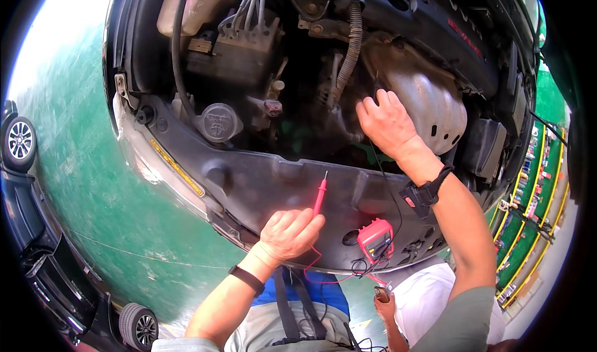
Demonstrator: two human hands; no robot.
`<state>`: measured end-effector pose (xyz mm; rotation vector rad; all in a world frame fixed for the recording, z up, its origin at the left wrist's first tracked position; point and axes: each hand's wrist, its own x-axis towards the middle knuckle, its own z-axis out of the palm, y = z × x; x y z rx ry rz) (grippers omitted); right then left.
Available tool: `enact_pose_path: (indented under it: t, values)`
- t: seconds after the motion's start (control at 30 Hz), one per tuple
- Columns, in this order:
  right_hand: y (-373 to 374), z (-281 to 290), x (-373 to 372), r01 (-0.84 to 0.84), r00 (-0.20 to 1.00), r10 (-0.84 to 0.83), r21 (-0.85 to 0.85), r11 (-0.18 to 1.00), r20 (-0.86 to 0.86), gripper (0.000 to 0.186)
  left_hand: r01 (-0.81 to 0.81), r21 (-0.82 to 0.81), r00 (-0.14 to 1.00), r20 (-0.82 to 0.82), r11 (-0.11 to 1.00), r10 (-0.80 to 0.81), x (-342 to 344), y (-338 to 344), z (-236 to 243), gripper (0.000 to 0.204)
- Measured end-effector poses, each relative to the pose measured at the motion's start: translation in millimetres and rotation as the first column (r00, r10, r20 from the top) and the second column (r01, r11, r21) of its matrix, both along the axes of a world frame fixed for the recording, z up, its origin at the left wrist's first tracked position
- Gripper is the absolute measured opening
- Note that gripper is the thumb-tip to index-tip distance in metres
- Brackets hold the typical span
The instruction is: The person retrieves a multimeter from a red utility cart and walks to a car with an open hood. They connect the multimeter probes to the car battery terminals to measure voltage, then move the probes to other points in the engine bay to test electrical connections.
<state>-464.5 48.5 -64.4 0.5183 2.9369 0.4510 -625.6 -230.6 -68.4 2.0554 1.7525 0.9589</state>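
A red probe (319, 193) is pinched in the left grip (290, 233) above a green floor (81, 184); the right grip (385, 122) is spread inside the car's engine bay (273, 72).

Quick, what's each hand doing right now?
Left hand: closed on the red probe, tip pointing up.
Right hand: reaching into the engine bay beside the heat shield; whether it grips anything cannot be told.

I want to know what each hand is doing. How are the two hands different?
The left hand is curled around a red probe above the black front panel; the right hand holds nothing visible and reaches deep into the engine bay beside the metal heat shield. Both wrists wear black bands.
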Motion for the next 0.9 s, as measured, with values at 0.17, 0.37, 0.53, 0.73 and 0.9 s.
enact_pose_path:
  t: [0.17,0.37,0.53,0.73,0.9]
  values:
    - [0.8,8.5,1.0,0.005,0.996,-0.003,0.017,1.000,-0.093,0.009,-0.012,-0.010,1.000,-0.021,1.000,0.012,0.7,-0.5,0.9,0.030]
    - [-6.9,1.8,-2.1,0.093,0.989,-0.085,0.064,0.994,-0.122,0.008,-0.012,-0.019,0.998,-0.062,1.000,0.011,2.7,0.0,1.9,0.030]
    - [-12.7,-1.0,-7.8,0.184,0.983,-0.183,0.098,0.978,-0.024,0.006,-0.014,-0.026,0.996,-0.087,1.000,0.011,3.8,-0.3,2.0,0.030]
    - [-18.8,-2.8,-15.3,0.240,0.952,-0.248,-0.065,0.969,-0.181,0.005,-0.019,-0.021,0.996,-0.093,1.000,0.017,4.5,-1.1,1.2,0.030]
    - [-19.2,-7.2,-24.6,0.209,0.950,-0.263,-0.281,0.937,-0.170,0.007,-0.019,-0.015,0.997,-0.076,1.000,0.018,3.7,0.0,3.0,0.030]
